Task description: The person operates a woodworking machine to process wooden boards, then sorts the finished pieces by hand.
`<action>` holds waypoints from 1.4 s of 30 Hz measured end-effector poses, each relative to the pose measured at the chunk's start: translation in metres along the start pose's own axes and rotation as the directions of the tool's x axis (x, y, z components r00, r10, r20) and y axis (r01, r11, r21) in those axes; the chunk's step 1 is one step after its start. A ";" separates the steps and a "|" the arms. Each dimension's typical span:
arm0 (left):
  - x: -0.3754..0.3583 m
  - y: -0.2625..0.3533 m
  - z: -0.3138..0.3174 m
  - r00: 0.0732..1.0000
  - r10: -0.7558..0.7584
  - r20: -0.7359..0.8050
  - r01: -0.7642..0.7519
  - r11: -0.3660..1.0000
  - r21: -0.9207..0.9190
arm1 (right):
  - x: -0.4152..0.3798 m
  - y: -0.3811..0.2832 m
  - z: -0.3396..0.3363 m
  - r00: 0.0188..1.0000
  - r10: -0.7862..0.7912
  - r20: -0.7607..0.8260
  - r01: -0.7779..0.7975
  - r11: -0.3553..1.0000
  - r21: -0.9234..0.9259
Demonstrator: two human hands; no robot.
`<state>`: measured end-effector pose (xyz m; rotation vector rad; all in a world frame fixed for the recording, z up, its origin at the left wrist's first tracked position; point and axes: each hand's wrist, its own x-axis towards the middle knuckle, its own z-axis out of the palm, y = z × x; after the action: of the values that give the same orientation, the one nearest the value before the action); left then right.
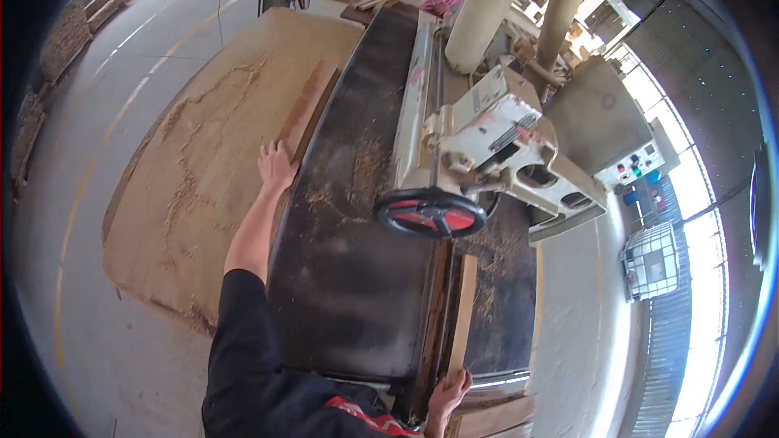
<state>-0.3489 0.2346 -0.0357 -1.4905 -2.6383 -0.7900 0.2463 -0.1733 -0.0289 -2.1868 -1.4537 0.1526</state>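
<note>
Out to the left, my left hand (pixel 277 165) grips a reddish-brown wooden board (pixel 312 104) across its width, with fingers bent over it. The board lies along the right edge of a dusty, sawdust-strewn wooden tabletop (pixel 219 154). Low in the view, my right hand (pixel 449 395) is closed around the near end of a pale wooden strip (pixel 463 316). That strip lies lengthwise on the dark machine table (pixel 349 300), beside a long rail (pixel 434 316). Its far end points toward the black handwheel (pixel 430 213) with red between its spokes.
Above the machine table stands a cream machine head (pixel 503 118) with thick ducts (pixel 491 8). A control box (pixel 604 118) with coloured buttons is behind it. Another board (pixel 495 418) is beside my right hand. Stacked timber (pixel 65 40) stands at far left; a caged white tank (pixel 651 262) at right.
</note>
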 end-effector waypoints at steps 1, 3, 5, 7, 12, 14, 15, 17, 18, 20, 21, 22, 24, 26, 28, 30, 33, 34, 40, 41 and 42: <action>0.004 -0.008 0.001 0.998 0.009 0.063 -0.008 1.000 -0.026 | 0.004 -0.004 -0.003 1.000 0.007 0.009 -0.007 1.000 0.001; 0.008 -0.010 0.001 0.990 0.044 0.135 -0.042 0.999 -0.019 | 0.004 -0.011 -0.006 0.999 0.031 0.038 -0.031 0.999 0.006; 0.007 -0.010 -0.008 0.984 0.089 0.154 -0.097 0.994 0.047 | 0.006 -0.019 -0.009 0.998 0.036 0.042 -0.036 0.999 0.016; -0.016 -0.018 -0.008 0.995 0.048 0.093 -0.026 0.974 -0.225 | 0.005 -0.018 -0.011 0.999 0.034 0.031 -0.035 0.999 0.019; -0.120 -0.038 -0.049 0.776 0.113 0.621 0.625 -0.002 -0.781 | 0.004 -0.001 0.005 0.998 0.022 -0.050 -0.021 1.000 0.012; -0.160 -0.042 -0.088 0.648 0.222 0.729 0.761 -0.169 -0.626 | 0.005 -0.004 0.005 0.998 0.023 -0.062 -0.022 1.000 0.017; -0.190 -0.044 -0.104 0.580 0.268 0.769 0.813 -0.256 -0.524 | 0.006 0.000 0.006 0.998 0.012 -0.069 -0.011 1.000 0.007; -0.241 -0.058 -0.091 0.639 0.450 0.624 0.760 -0.497 -0.419 | 0.007 0.007 0.011 0.997 -0.003 -0.081 0.002 1.000 -0.005; -0.265 -0.056 -0.097 0.643 0.440 0.627 0.750 -0.527 -0.400 | 0.006 0.010 0.015 0.996 0.001 -0.088 -0.001 1.000 -0.006; -0.310 -0.048 -0.108 0.606 0.432 0.668 0.747 -0.598 -0.291 | 0.006 0.017 0.023 0.993 0.028 -0.115 -0.033 0.998 -0.047; -0.332 -0.046 -0.112 0.565 0.444 0.696 0.745 -0.636 -0.200 | 0.002 0.017 0.021 0.995 0.033 -0.099 -0.039 0.997 -0.060; -0.355 -0.045 -0.114 0.600 0.431 0.674 0.745 -0.609 -0.274 | 0.002 0.015 0.019 0.995 0.043 -0.095 -0.050 0.996 -0.071; -0.386 -0.041 -0.119 0.658 0.440 0.611 0.740 -0.529 -0.417 | 0.004 0.011 0.020 0.993 0.067 -0.096 -0.073 0.995 -0.065; -0.421 -0.033 -0.133 0.615 0.393 0.684 0.777 -0.449 -0.441 | 0.006 0.008 0.018 0.990 0.096 -0.101 -0.101 0.994 -0.042; -0.453 -0.023 -0.149 0.576 0.356 0.736 0.810 -0.366 -0.458 | 0.008 -0.002 0.014 0.984 0.158 -0.082 -0.162 0.986 -0.042; -0.480 -0.015 -0.164 0.543 0.327 0.773 0.837 -0.283 -0.468 | 0.008 -0.012 0.007 0.973 0.223 -0.054 -0.226 0.972 -0.059; -0.497 -0.006 -0.183 0.442 0.398 0.804 0.897 -0.192 -0.398 | 0.008 -0.008 0.009 0.974 0.222 -0.049 -0.224 0.974 -0.035; -0.504 -0.003 -0.184 0.404 0.398 0.824 0.914 -0.140 -0.380 | 0.008 -0.010 0.006 0.972 0.230 -0.040 -0.231 0.972 -0.031; -0.510 0.044 -0.197 0.593 0.421 0.686 0.170 0.767 -0.618 | 0.006 -0.011 0.008 0.972 0.228 -0.054 -0.228 0.974 0.012; -0.516 0.054 -0.196 0.581 0.412 0.702 0.083 0.828 -0.554 | 0.005 -0.012 0.006 0.974 0.222 -0.056 -0.220 0.975 0.026; -0.519 0.067 -0.197 0.571 0.405 0.714 -0.012 0.874 -0.486 | 0.005 -0.012 0.006 0.975 0.215 -0.060 -0.213 0.976 0.041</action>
<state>-0.0568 -0.2373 0.0351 -2.8387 -2.7825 -0.8579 0.2359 -0.1632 -0.0274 -2.2950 -1.1705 0.1781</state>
